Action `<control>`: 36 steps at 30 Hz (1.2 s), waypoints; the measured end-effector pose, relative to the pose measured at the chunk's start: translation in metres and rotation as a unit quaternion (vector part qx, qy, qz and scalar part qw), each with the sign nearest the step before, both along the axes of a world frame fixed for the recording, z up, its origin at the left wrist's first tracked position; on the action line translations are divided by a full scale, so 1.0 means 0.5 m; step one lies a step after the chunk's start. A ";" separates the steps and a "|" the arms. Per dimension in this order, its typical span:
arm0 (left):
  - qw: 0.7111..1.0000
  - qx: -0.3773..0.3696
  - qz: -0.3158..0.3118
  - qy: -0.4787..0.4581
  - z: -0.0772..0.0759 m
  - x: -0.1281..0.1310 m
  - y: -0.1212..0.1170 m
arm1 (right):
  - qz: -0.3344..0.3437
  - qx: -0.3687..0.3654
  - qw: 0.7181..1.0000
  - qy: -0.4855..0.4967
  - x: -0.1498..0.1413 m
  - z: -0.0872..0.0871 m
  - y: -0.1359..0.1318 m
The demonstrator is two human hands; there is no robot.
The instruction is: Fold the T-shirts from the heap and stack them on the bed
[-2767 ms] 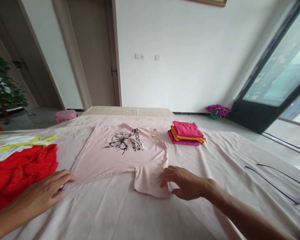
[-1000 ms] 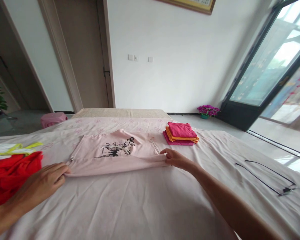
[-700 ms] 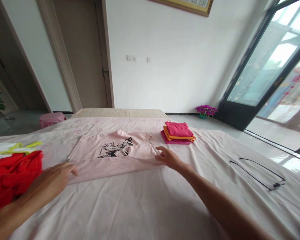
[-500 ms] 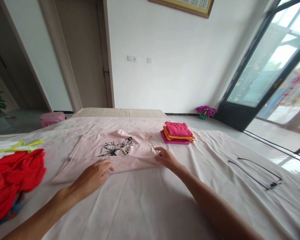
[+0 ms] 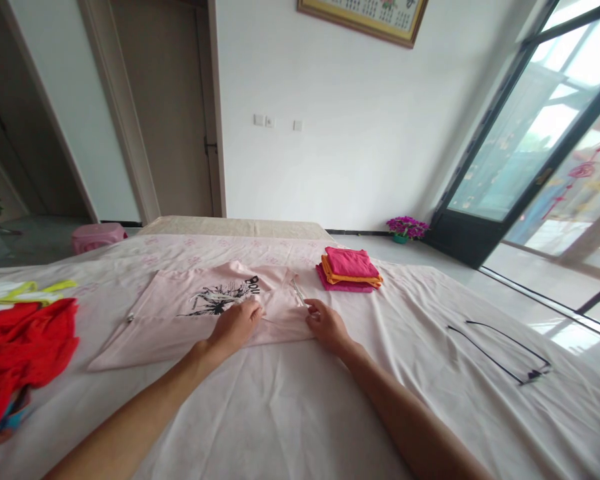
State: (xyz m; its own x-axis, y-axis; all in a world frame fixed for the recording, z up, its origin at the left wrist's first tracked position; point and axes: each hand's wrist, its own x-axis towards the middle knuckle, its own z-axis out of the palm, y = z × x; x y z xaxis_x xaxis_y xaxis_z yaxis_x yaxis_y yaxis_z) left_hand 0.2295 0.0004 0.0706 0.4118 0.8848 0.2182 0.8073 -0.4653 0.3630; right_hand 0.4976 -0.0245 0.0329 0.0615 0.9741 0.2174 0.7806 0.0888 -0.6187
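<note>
A pale pink shirt (image 5: 180, 333) with a black print lies in front of me, its near side folded over in a long strip. My left hand (image 5: 237, 325) is on the middle of that strip, fingers curled and pinching the cloth beside the print. At the shirt's right end, my right hand (image 5: 327, 327) grips the edge between thumb and fingers, close to a whitish trim. The fingertips of both hands are partly hidden.
Folded red and orange clothes (image 5: 353, 263) are stacked beyond my right hand. Eyeglasses (image 5: 533, 375) lie at the right. A heap of red clothing (image 5: 35, 343), with white and yellow pieces behind it, is at the left. All rest on a sheet-covered bed (image 5: 220, 427).
My left hand has moved right along the shirt's folded strip and now pinches the cloth. My right hand stays at the right end. The whole view has shifted slightly.
</note>
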 end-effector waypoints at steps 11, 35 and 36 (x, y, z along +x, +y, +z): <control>0.994 0.053 0.085 0.031 -0.035 0.087 0.115 | 0.017 0.009 1.000 -0.012 -0.004 -0.003 -0.015; 0.974 0.091 -0.199 0.057 -0.078 -0.029 0.022 | 0.212 0.110 0.938 -0.253 -0.074 0.001 -0.045; 0.974 0.083 -0.194 0.078 -0.082 -0.044 0.021 | 0.205 0.109 0.939 -0.254 -0.070 -0.008 -0.042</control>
